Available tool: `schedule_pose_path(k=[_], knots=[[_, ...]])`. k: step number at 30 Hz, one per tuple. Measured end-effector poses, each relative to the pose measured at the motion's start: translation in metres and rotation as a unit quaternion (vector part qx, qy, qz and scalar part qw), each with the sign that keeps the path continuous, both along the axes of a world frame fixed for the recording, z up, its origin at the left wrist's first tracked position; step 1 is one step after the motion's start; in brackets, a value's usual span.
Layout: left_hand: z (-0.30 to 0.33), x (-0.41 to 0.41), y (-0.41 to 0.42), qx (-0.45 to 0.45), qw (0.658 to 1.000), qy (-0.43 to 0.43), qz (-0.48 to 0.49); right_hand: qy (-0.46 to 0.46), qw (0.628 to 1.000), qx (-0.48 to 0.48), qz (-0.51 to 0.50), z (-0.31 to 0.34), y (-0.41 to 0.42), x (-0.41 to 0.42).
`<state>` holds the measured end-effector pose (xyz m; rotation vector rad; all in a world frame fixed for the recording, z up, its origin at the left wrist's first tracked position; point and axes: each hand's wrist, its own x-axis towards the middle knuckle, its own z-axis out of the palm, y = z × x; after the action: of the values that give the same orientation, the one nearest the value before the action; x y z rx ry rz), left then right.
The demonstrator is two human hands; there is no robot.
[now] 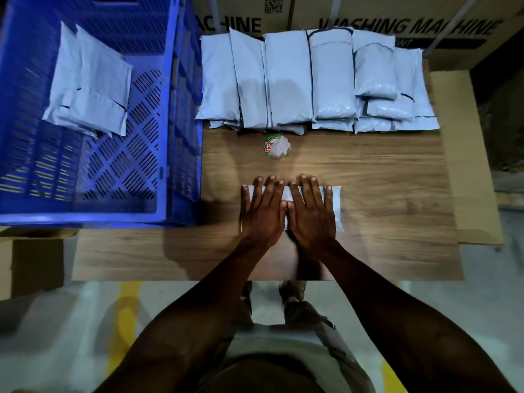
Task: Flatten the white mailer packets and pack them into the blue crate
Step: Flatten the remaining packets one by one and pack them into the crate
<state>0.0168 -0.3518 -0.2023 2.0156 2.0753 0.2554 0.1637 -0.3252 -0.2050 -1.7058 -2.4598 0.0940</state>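
A white mailer packet point(336, 205) lies flat on the wooden table point(382, 194), near its front edge. My left hand point(262, 212) and my right hand point(312, 214) press down on it side by side, fingers straight and spread. They cover most of the packet. Several more white mailer packets point(289, 80) lie in overlapping rows along the table's far edge. The blue crate point(167, 114) stands at the left of the table, with two flattened packets point(90, 83) lying inside it against the far left.
A small round tub with a red and green label and a crumpled white wad point(276, 147) sits mid-table between the packet rows and my hands. Large cardboard boxes point(397, 24) stand behind the table. A brown carton point(37, 256) sits below the crate at the left.
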Motion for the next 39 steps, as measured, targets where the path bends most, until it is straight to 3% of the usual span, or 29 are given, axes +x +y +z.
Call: schedule_pose_path(k=[17, 22, 25, 28, 35, 39], knots=[[-0.012, 0.006, 0.000, 0.004, 0.999, 0.034, 0.008, 0.027, 0.999, -0.033, 0.004, -0.007, 0.003, 0.006], [-0.008, 0.007, 0.001, 0.022, 0.999, 0.027, 0.015, 0.126, 0.992, -0.028, -0.004, 0.006, 0.002, 0.012], [0.001, 0.017, 0.001, 0.036, 0.998, 0.028, 0.041, 0.116, 0.993, -0.006, -0.018, 0.018, 0.001, 0.032], [0.009, 0.037, 0.008, 0.057, 0.997, 0.017, 0.055, 0.113, 0.992, -0.041, -0.037, 0.017, 0.007, 0.051], [-0.011, 0.060, 0.014, 0.035, 0.999, 0.035, 0.005, 0.069, 0.995, -0.063, 0.021, -0.005, 0.014, 0.069], [-0.016, 0.056, 0.014, 0.063, 0.996, 0.057, -0.028, 0.065, 0.995, -0.073, -0.004, -0.011, 0.006, 0.068]])
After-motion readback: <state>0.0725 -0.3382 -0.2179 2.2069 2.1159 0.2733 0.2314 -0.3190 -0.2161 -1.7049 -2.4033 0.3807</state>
